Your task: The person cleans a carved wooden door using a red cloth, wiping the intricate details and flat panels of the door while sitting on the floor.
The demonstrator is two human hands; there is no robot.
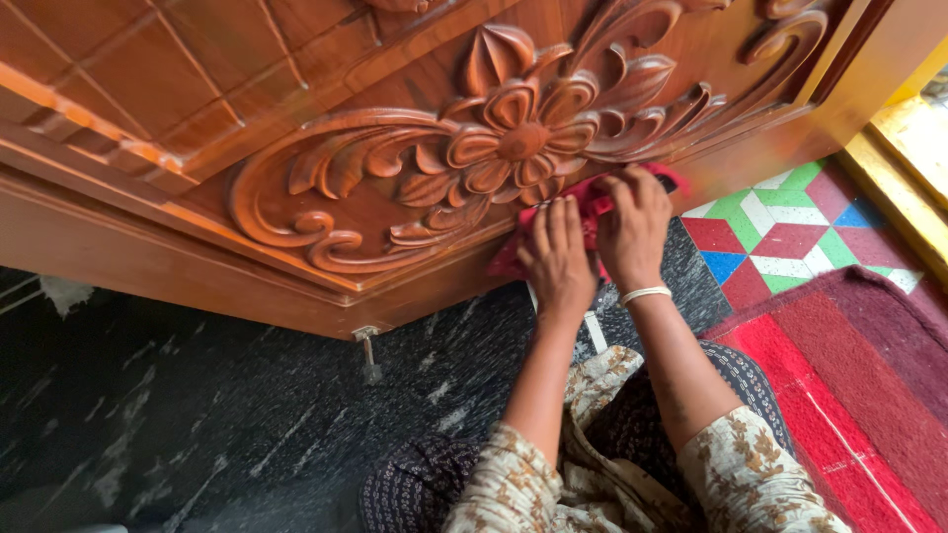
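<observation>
Head view, looking down — both hands work at the lower edge of a polished brown wooden door [296,128] carved with a large flower and curling leaves. Left hand [558,259] lies palm-down with fingers together, pressing a crumpled red cloth [592,202] against the moulding just beneath the carved flower [518,138]. Right hand [632,225], a white bangle [644,294] at its wrist, is closed on the same cloth, fingers curled over its upper folds. Hands sit side by side, touching or nearly so. Below — black stone floor with white veining [197,424], a small metal bolt [367,345] hanging under the door's edge. Further right lie coloured geometric tiles [780,232] and a red woven mat [849,395].
</observation>
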